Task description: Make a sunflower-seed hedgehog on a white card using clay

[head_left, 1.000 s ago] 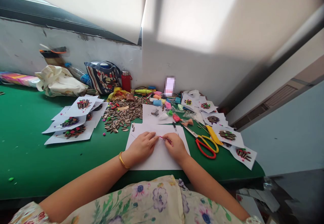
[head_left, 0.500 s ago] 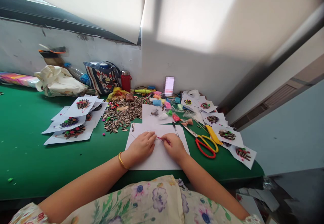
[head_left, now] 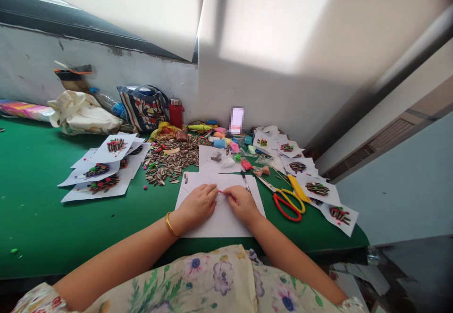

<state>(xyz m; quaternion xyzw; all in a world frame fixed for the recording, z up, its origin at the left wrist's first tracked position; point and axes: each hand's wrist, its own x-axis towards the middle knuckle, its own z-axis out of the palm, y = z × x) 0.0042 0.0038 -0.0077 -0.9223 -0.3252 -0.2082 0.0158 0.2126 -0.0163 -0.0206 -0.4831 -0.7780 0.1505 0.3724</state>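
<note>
We see the left hand (head_left: 196, 205) and right hand (head_left: 241, 204) pinching a thin pink strip (head_left: 222, 192) over smooth white paper (head_left: 219, 223) near the green table's (head_left: 53, 228) near edge.

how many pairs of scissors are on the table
1: the red and yellow scissors lie on the green table, just right of the right hand. Others may hide in the clutter.

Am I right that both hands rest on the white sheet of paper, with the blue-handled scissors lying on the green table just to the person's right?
Not quite: the scissors have red and yellow handles, not blue, as the head view shows. Otherwise yes: the left hand and right hand rest on the white sheet on the green table.
</note>
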